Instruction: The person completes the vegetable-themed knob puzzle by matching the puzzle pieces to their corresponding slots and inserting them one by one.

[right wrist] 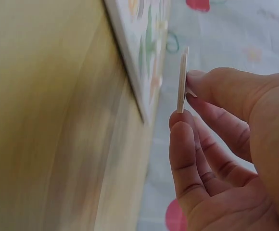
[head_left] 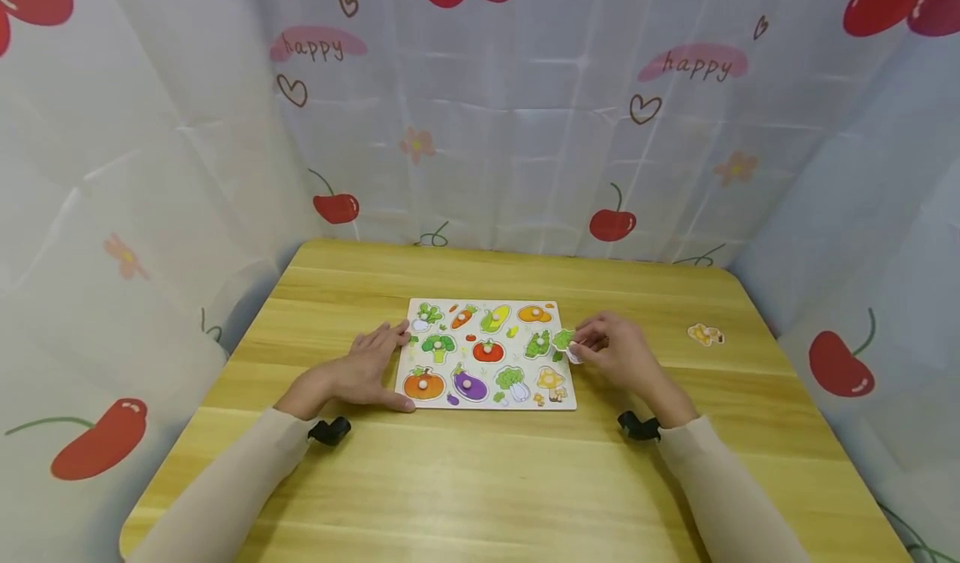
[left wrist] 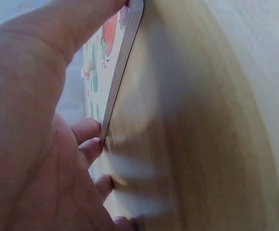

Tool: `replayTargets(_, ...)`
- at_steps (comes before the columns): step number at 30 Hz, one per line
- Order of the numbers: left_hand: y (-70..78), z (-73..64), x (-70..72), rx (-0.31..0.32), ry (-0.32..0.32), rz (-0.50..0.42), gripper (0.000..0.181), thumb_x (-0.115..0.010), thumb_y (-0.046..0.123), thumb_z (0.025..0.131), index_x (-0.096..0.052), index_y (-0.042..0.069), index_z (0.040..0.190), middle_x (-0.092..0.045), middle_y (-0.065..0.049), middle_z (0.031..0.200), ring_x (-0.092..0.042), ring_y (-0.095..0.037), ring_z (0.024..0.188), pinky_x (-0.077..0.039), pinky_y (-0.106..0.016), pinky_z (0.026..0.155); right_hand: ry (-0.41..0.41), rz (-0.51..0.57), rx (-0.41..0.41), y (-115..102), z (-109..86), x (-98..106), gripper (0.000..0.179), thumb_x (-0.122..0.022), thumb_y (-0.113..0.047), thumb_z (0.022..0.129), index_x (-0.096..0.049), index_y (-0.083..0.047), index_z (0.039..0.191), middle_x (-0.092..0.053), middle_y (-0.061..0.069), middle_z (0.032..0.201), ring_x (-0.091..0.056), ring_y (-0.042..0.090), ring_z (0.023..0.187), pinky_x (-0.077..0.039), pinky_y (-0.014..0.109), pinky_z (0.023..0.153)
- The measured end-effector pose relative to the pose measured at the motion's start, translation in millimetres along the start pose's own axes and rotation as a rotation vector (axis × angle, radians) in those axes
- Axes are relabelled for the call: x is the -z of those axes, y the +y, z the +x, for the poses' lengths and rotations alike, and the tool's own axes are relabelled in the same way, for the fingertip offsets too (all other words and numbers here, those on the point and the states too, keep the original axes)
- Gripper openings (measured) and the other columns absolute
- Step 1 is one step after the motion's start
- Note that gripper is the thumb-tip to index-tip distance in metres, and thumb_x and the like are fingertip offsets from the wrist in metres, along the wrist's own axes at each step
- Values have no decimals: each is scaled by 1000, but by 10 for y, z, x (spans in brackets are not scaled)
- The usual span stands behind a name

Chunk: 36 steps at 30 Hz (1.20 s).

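A white wooden vegetable puzzle board point(head_left: 453, 363) lies flat on the table, with knobbed pieces such as a tomato point(head_left: 488, 351) and an eggplant point(head_left: 469, 384) in it. My left hand point(head_left: 365, 371) rests at the board's left edge, fingers spread, thumb at the near corner and fingertips at the far one. My right hand point(head_left: 618, 353) pinches a leafy green vegetable puzzle piece point(head_left: 562, 339) over the board's right edge. In the right wrist view that piece point(right wrist: 182, 84) is seen edge-on, apart from the board. Fingers partly cover it in the head view.
A loose mushroom puzzle piece point(head_left: 706, 334) lies on the wooden table point(head_left: 465, 480), right of the board. On the board's near side are a printed leafy vegetable and a printed mushroom, both without knobs. A cherry-patterned curtain point(head_left: 487, 129) hangs behind and beside the table.
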<state>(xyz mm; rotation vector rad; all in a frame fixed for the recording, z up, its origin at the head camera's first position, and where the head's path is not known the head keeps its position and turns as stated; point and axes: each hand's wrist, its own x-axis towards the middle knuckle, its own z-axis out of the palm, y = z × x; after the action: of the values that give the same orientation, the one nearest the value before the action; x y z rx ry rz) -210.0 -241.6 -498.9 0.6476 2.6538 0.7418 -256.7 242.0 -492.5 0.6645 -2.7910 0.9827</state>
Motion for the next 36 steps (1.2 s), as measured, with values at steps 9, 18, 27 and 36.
replayTargets(9, -43, 9, -12, 6, -2, -5, 128, -98, 61, 90, -30, -2, 179, -9, -23, 197, -3, -59, 181, -5, -85, 142, -49, 29, 95, -290, -34, -180, 6, -92, -8, 100, -87, -9, 100, -79, 14, 121, -74, 13, 92, -71, 33, 83)
replayTargets(18, -34, 4, -11, 7, 0, 4, 127, -97, 62, 91, -30, -1, 179, -9, -22, 197, -4, -59, 181, -5, -85, 142, -123, 71, 169, -494, -35, -356, 9, -93, -8, 100, -85, -12, 98, -79, 7, 115, -75, 13, 93, -67, 30, 81)
replayTargets(27, -17, 7, 1, 5, 2, 1, 125, -97, 61, 91, -31, -1, 178, -8, -23, 197, -3, -59, 181, -5, -88, 140, -200, 40, 182, -610, -29, -484, 6, -92, -13, 102, -87, -14, 103, -79, 1, 114, -74, 18, 98, -67, 37, 88)
replayTargets(36, -35, 16, -8, -1, 4, 2, 124, -97, 60, 92, -32, -2, 177, -9, -23, 197, -5, -60, 181, -6, -88, 140, -229, 20, 160, -632, -20, -562, 6, -93, -17, 103, -87, -16, 103, -78, 0, 116, -67, 14, 96, -59, 29, 86)
